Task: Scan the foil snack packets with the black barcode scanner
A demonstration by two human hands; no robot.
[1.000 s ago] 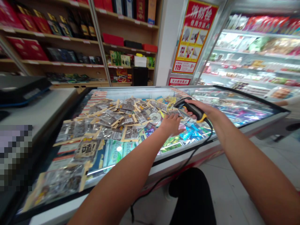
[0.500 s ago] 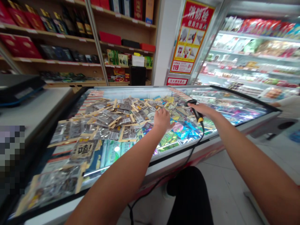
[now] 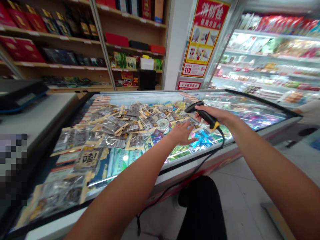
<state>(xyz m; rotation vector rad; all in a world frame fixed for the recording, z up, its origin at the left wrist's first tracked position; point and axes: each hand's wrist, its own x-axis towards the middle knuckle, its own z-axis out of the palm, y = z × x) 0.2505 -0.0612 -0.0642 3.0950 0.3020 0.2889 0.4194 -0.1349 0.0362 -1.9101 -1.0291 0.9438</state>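
A black and yellow barcode scanner point(image 3: 203, 115) is gripped in my right hand point(image 3: 215, 113), its head pointing left over the glass freezer top point(image 3: 112, 96). From its handle end a black cord runs down and left. My left hand point(image 3: 182, 133) is open, fingers spread toward the right, just below and left of the scanner; I see nothing in it. Many snack packets with tan edges and clear windows point(image 3: 112, 123) lie heaped on the glass left of my hands. Beside my left hand is a round, pale-rimmed item point(image 3: 162, 124). Blue packets point(image 3: 202, 138) show through the glass below my hands.
A counter point(image 3: 57, 106) with a dark device point(image 3: 22, 95) stands at the left. Wooden shelves point(image 3: 105, 48) hold bottles and boxes at the back, and a lit chiller point(image 3: 270, 56) is at the right. Another person's arm point(image 3: 303, 110) shows at the right edge.
My left hand has moved right and down, its fingers spreading out. My right hand has raised the scanner and brought its head further left.
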